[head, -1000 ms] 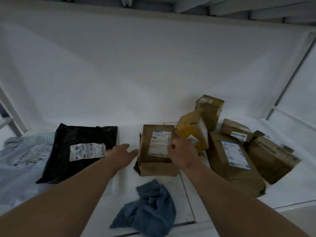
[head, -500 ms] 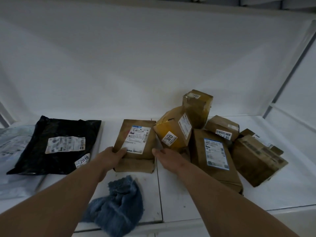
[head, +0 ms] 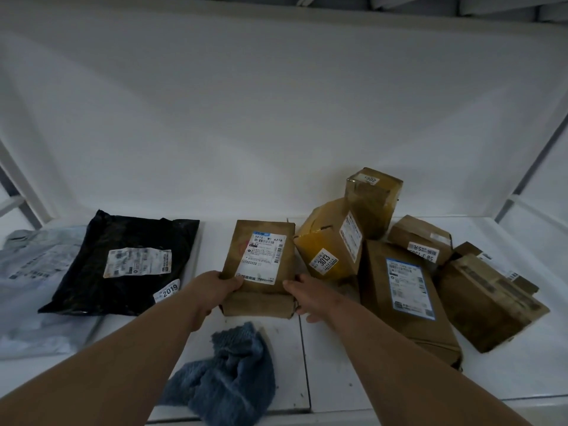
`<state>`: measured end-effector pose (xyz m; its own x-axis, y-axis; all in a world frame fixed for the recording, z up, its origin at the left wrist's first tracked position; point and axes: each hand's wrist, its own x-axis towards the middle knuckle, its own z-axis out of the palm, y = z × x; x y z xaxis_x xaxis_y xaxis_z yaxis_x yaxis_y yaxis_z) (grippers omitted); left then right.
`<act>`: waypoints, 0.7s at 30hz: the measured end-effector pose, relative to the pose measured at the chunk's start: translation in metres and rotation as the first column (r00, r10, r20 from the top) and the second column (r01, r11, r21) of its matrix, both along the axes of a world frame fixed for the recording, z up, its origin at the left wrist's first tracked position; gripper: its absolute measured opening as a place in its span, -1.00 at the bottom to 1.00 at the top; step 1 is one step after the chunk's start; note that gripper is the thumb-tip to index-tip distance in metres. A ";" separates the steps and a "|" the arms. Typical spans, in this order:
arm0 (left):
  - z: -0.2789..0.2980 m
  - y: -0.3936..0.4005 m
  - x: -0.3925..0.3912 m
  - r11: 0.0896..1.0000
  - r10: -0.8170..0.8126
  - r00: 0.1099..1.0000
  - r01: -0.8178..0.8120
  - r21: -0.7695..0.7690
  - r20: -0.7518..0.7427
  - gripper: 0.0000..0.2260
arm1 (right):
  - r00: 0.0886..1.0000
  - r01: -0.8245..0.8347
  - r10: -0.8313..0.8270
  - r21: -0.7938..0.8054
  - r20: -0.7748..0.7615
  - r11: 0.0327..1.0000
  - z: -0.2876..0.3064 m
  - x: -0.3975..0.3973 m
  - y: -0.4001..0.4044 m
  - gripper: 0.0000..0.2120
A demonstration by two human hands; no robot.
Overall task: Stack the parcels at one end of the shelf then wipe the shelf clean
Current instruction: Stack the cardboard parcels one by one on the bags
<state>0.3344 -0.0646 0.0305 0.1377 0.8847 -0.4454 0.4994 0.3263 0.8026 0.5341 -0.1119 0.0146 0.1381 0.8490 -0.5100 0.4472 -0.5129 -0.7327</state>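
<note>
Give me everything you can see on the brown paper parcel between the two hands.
The flat brown paper parcel with a white shipping label lies face up on the white shelf, its near end folded. The left hand grips its near left corner; the right hand holds its near right edge. A yellow taped box sits at its right.

Two bare forearms reach in from the lower edge of the head view, one from the bottom left and one from the bottom right. No sleeve shows on either; both are uncovered from the frame edge to the wrist. The left hand (head: 215, 287) and the right hand (head: 310, 298) are bare too, with no glove. No watch, band or ring can be made out in the dim light.
</note>
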 end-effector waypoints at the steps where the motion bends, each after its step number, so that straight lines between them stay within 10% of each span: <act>1: 0.001 0.001 0.001 1.000 -0.008 1.000 0.008 0.014 -0.015 -0.60 | 1.000 -0.001 0.001 -0.007 0.006 1.000 0.001 -0.001 0.000 -0.48; 5: 0.006 0.010 0.006 0.987 0.001 0.990 0.022 0.158 -0.142 -0.32 | 0.992 -0.042 0.033 0.074 0.121 0.996 0.014 -0.001 0.002 -0.52; 10: 0.027 0.019 0.038 0.895 -0.003 0.888 0.207 0.396 -0.459 -0.43 | 0.963 -0.014 -0.061 0.276 0.263 0.961 0.038 0.015 -0.010 -0.68; 17: 0.049 -0.024 0.113 0.786 -0.202 0.930 0.341 0.515 -0.308 -0.85 | 0.819 0.250 -0.473 0.539 0.324 0.804 0.050 0.082 -0.048 -0.88; 21: 0.040 -0.044 0.145 0.801 -0.411 0.873 0.484 0.354 -0.263 -0.77 | 0.723 0.391 -0.528 0.365 0.445 0.845 0.038 0.120 -0.068 -0.77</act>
